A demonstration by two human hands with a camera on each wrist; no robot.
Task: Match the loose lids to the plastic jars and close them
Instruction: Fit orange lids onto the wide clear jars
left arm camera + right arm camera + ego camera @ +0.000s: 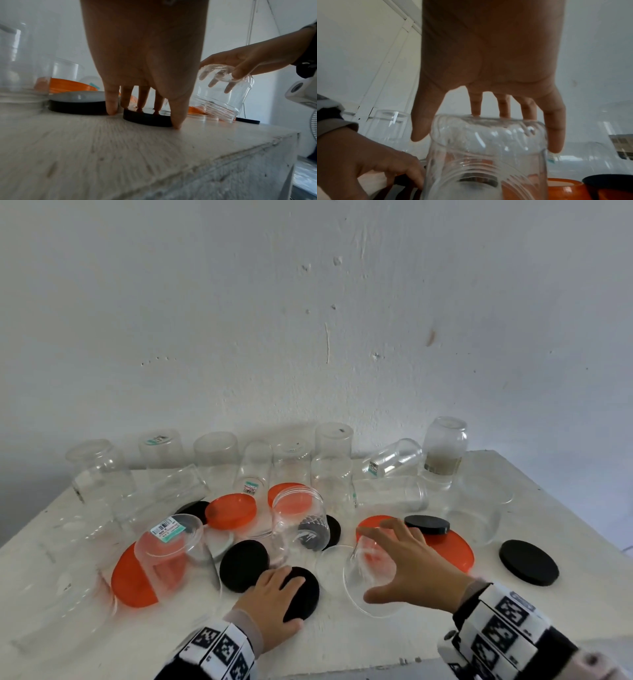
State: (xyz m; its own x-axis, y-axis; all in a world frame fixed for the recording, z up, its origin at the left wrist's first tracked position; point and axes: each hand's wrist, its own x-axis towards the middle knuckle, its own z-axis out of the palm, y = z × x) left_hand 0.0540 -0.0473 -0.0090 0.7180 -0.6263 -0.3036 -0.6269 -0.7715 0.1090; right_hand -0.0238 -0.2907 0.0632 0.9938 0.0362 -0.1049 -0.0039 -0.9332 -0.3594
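My left hand (270, 597) lies over a black round lid (306, 597) near the table's front edge. In the left wrist view the left hand (145, 67) has its thumb and outer finger down at the rim of the black lid (147, 120) and the other fingertips on top. My right hand (411, 559) grips the base of a clear plastic jar (370, 577) with spread fingers. The jar (223, 97) is tilted, mouth down toward me. From the right wrist, the right hand (493, 67) wraps the jar's bottom (488, 148).
More black lids (244, 565) (529, 566) (427, 523) and orange lids (231, 510) (137, 580) (452, 549) lie on the white table (342, 642). A labelled jar (171, 546) stands upside down at left. Several clear jars line the wall behind.
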